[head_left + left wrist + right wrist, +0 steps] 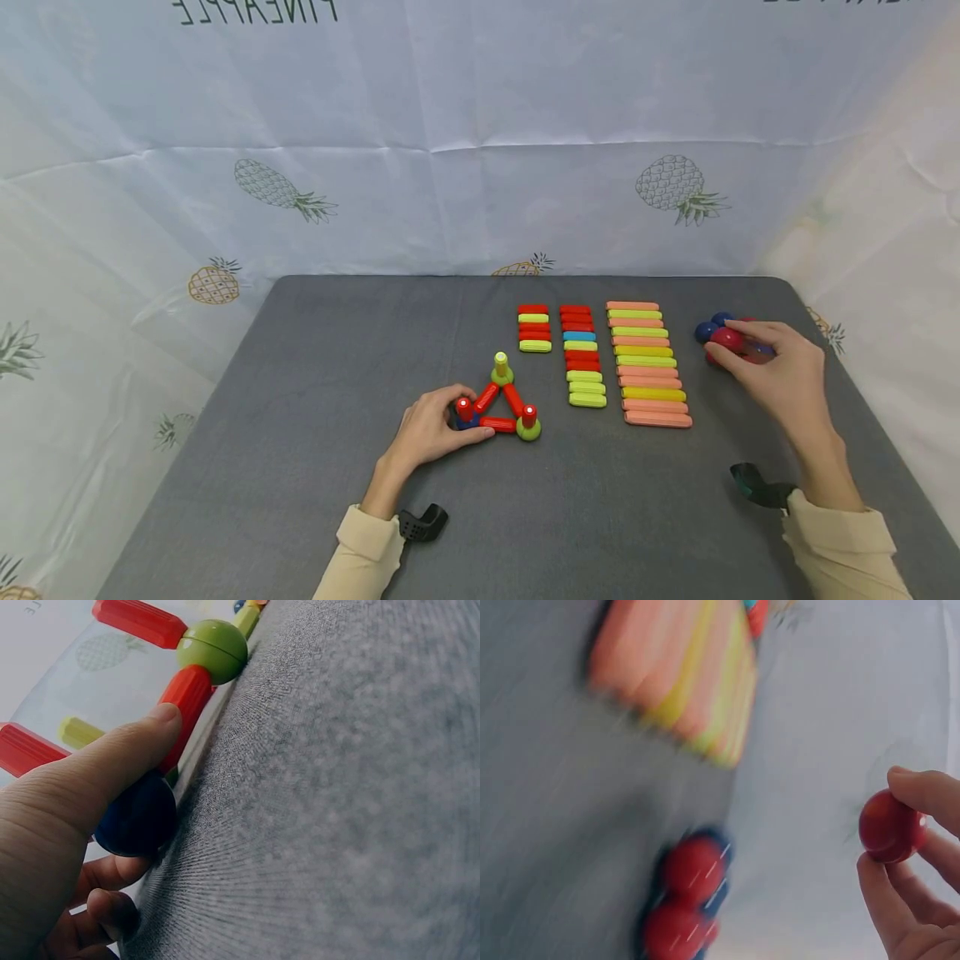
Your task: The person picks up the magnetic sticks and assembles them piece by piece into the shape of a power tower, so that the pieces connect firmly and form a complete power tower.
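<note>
A triangle of red rods (pixel 498 425) joined by balls lies on the table, with a short rod standing up from each corner. Two corners are green balls (pixel 528 428); the third is a blue ball (pixel 139 814). My left hand (pixel 431 429) grips that blue-ball corner, its thumb lying along a red rod (pixel 187 712) and its fingers behind the ball. At the table's right side my right hand (pixel 787 371) pinches a red ball (pixel 889 825) between thumb and fingertips. The ball is held above a cluster of red and blue balls (pixel 694 870), partly hidden by the hand in the head view.
Left of the balls runs a column of long pink and yellow rods (pixel 648 372). Two columns of short red, yellow and blue rods (pixel 581 356) lie between it and the triangle. A pineapple-print cloth (pixel 450 208) hangs behind the grey table (pixel 337 358).
</note>
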